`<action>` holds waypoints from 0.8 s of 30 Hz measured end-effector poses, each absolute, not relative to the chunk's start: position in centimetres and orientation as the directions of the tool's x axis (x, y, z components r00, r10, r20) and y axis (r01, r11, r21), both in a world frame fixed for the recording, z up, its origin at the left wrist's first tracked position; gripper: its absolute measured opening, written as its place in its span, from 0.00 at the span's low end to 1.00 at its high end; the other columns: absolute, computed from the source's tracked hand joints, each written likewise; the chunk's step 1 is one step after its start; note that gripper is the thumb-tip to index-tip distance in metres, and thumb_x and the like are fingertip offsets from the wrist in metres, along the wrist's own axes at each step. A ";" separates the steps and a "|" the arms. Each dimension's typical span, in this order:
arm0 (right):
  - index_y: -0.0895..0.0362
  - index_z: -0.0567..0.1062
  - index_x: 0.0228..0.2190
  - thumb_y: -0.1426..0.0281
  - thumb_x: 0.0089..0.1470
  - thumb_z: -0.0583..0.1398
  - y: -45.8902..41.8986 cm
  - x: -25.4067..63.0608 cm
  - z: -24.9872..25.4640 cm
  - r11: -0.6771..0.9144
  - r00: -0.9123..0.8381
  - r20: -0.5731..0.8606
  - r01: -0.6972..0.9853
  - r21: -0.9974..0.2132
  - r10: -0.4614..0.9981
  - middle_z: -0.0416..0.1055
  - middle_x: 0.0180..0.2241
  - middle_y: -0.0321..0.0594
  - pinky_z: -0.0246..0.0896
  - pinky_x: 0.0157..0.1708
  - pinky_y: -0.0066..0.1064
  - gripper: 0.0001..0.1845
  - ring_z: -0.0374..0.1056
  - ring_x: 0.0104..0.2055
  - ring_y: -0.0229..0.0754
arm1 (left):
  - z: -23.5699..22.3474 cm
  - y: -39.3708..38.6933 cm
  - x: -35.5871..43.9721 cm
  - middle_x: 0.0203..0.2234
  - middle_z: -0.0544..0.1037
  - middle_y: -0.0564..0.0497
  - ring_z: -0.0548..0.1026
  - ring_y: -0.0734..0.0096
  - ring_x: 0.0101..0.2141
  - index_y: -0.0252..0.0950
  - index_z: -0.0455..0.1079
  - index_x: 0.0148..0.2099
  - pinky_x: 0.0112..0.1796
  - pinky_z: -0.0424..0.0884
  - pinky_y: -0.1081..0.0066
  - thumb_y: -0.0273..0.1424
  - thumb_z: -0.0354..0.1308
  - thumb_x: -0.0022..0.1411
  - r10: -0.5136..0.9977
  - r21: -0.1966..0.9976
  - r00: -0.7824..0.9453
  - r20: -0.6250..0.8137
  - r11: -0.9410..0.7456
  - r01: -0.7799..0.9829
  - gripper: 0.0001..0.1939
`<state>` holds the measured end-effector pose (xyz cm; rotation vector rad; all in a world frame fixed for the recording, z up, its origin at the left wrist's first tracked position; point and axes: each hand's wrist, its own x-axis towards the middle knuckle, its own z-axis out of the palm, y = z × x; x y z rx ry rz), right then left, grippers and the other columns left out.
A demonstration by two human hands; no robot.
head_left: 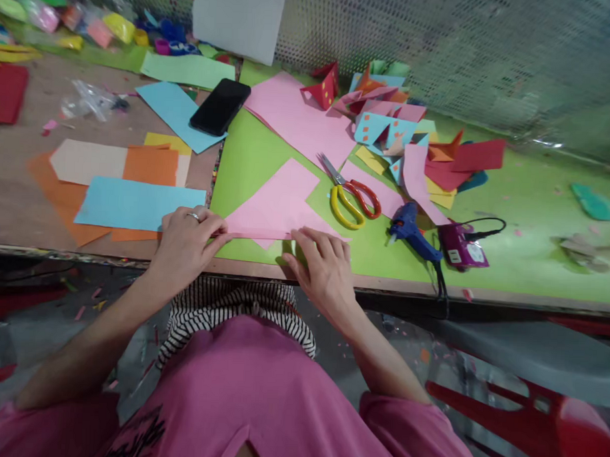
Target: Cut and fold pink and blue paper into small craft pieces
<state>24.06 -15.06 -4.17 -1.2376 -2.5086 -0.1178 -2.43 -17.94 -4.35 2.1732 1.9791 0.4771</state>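
Observation:
A folded sheet of pink paper (280, 201) lies at the table's front edge, with a straight fold along its near side. At the left corner of that fold, my left hand (189, 241), with a ring on one finger, pinches the paper between thumb and fingers. My right hand (326, 262) has curled fingers on the fold's right part, its thumb just below the near edge. Right behind the sheet lie scissors (351, 195) with one yellow and one red handle, blades partly spread. A light blue paper strip (136, 204) is beside and partly under my left hand.
A blue glue gun (415, 234) and a purple box with a cord (463, 246) lie to the right. A black phone (220, 107) rests on blue paper. Folded paper pieces (388, 128) pile up behind. Orange paper (151, 164) and colourful packets (99, 31) are on the left.

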 end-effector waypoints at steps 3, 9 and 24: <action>0.53 0.74 0.55 0.62 0.70 0.55 -14.3 22.2 -4.0 0.654 -0.590 0.357 0.752 -0.084 0.724 0.76 0.54 0.45 0.53 0.51 0.43 0.18 0.65 0.54 0.50 | -4.1 -18.0 -2.2 0.40 0.82 0.48 0.74 0.55 0.43 0.42 0.77 0.42 0.47 0.62 0.56 0.39 0.54 0.72 0.987 0.376 0.095 0.129 -0.138 0.916 0.12; 0.52 0.80 0.40 0.62 0.70 0.55 -12.8 20.5 -4.5 0.692 -0.628 0.298 0.686 -0.226 0.719 0.79 0.40 0.39 0.49 0.45 0.40 0.14 0.64 0.43 0.46 | -3.5 -18.5 -1.4 0.39 0.83 0.50 0.76 0.56 0.42 0.42 0.77 0.41 0.46 0.61 0.57 0.37 0.56 0.71 0.988 0.426 0.090 0.127 -0.137 0.894 0.10; 0.55 0.76 0.38 0.59 0.70 0.54 -12.4 19.9 -3.5 0.551 -0.569 0.080 0.738 -0.391 0.818 0.76 0.41 0.43 0.50 0.44 0.39 0.15 0.64 0.43 0.47 | -4.6 -18.6 -0.4 0.36 0.81 0.45 0.74 0.53 0.40 0.39 0.74 0.38 0.43 0.63 0.56 0.40 0.50 0.73 0.964 0.159 0.063 0.259 -0.106 0.982 0.16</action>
